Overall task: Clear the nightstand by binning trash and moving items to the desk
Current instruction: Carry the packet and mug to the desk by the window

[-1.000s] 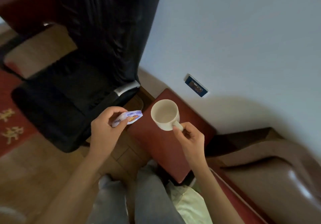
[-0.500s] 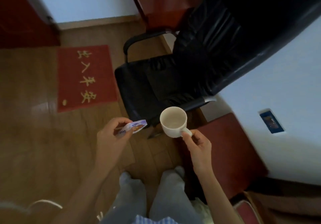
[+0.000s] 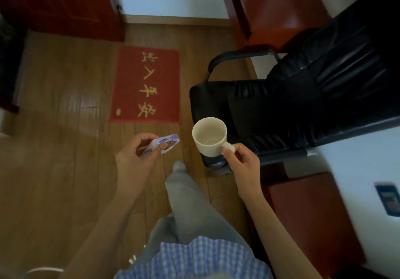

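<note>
- Head view: left hand (image 3: 132,159) pinching a small wrapper (image 3: 161,146) between thumb and fingertips, held over the floor (image 3: 65,148).
- Right hand (image 3: 242,166) closed on the handle of a cream mug (image 3: 209,136), held upright beside the chair (image 3: 281,109), mouth up, apparently empty.
- Nightstand (image 3: 311,213) at lower right, well apart from both hands; visible part of its top bare.
- Probable desk (image 3: 277,3) at top right, behind the chair; no bin in sight.
- Judged step: carrying both items away from the nightstand.
- Keep mug level, grip firm on handle; steer clear of the chair arm (image 3: 238,56).
- Keep pinch tight on wrapper; light and easily dropped.
- Locate bin first, release wrapper there, then set mug on desk.
</note>
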Demonstrator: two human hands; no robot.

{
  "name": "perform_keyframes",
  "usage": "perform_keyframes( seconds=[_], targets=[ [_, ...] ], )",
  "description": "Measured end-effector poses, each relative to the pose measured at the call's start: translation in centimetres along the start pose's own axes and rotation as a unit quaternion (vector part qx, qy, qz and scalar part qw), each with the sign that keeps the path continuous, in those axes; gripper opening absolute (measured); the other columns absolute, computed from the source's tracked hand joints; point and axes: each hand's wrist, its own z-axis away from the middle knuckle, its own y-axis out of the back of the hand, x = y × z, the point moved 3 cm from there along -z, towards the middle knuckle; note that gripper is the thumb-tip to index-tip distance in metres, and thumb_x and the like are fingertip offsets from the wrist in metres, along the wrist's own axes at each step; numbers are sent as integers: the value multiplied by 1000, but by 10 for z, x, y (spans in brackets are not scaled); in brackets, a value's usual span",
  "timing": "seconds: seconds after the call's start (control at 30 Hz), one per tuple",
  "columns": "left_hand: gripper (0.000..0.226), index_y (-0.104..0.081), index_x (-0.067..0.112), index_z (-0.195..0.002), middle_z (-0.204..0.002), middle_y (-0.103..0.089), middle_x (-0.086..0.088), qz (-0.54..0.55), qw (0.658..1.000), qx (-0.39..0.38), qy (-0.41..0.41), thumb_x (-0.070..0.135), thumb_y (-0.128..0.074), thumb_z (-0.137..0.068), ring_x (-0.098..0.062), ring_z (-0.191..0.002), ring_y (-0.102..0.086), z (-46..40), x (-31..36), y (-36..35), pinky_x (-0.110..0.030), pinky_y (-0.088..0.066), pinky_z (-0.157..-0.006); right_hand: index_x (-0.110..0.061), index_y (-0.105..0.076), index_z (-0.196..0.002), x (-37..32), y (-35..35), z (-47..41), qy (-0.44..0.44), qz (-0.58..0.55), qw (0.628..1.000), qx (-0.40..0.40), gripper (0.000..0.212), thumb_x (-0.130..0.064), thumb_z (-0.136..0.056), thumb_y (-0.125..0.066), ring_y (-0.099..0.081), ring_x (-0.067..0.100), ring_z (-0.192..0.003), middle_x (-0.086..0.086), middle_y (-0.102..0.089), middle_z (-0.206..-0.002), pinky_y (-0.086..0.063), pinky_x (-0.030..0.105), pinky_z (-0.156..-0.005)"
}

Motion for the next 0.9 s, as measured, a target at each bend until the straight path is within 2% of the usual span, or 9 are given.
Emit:
perform_keyframes(
  seconds=[0.1, 0.2, 0.3, 0.37, 0.47, 0.57, 0.7, 0.8, 0.9],
  targets=[
    [31, -63, 34, -87, -85, -67, 26, -16, 1000, 4, -2, 5, -71, -80, 1, -80, -64, -38, -7, 3, -10, -49, -73, -11, -63, -75, 0, -16, -43, -12, -1, 1000, 4, 17, -17, -90, -61, -48, 10, -60, -4, -52, -61, -40, 21, -56],
    [30, -64, 34, -86, -84, -67, 26, -25, 1000, 11, 7, 5, -70, -80, 2, -81, -63, -92, -9, 2, -10, -48, -73, -9, -61, -73, -6, -32, -97, -7, 7, 1000, 11, 19, -16, -90, -62, -47, 9, -59, 0, -52, -61, -39, 20, -56],
    [16, -68, 20, -93, -86, -70, 10, -41, 999, 4, 5, 8, -70, -81, -7, -85, -66, -163, -1, -4, -26, -54, -78, -6, -61, -72, -26, -46, -155, 6, 33, 999, 28, 20, -17, -89, -63, -45, 5, -56, 0, -52, -60, -37, 16, -53],
    [15, -68, 14, -96, -90, -70, 2, -51, 998, -5, -21, 9, -70, -81, -12, -86, -66, -211, 11, -11, -32, -55, -77, -4, -60, -72, -42, -52, -191, 18, 42, 998, 40, 22, -18, -89, -64, -44, 5, -55, 1, -51, -59, -36, 15, -51],
    [16, -67, 11, -96, -91, -70, -2, -33, 998, -16, -44, 6, -70, -82, -15, -84, -67, -271, 33, -22, -29, -54, -73, -4, -61, -72, -66, -58, -242, 34, 38, 997, 59, 22, -19, -88, -64, -44, 3, -55, -2, -51, -59, -37, 16, -52],
    [15, -67, 13, -93, -88, -70, -1, 3, 999, -19, -32, 4, -70, -81, -15, -75, -66, -317, 45, -35, -27, -54, -64, -6, -62, -73, -85, -65, -286, 36, 30, 997, 66, 20, -19, -88, -64, -45, 6, -58, -1, -53, -61, -38, 20, -55],
    [21, -67, 23, -90, -90, -70, 5, 6, 999, -40, -21, 5, -71, -80, -12, -86, -66, -368, 42, -48, -26, -53, -73, -5, -62, -73, -99, -73, -330, 30, -2, 995, 91, 20, -16, -88, -64, -45, 5, -59, -1, -53, -62, -38, 17, -56],
    [30, -65, 32, -86, -89, -69, 9, 2, 997, -66, -30, 4, -71, -79, -11, -86, -66, -413, 40, -59, -29, -53, -75, -6, -63, -73, -101, -85, -364, 7, 2, 993, 122, 19, -18, -88, -65, -46, 3, -59, -5, -54, -61, -39, 15, -56],
    [20, -67, 21, -89, -89, -70, 6, -13, 994, -95, -48, 4, -71, -80, -10, -85, -66, -469, 46, -67, -27, -54, -75, -9, -65, -76, -106, -100, -402, -18, -3, 987, 160, 17, -21, -88, -66, -50, 5, -61, 0, -58, -65, -41, 17, -58]
  ],
)
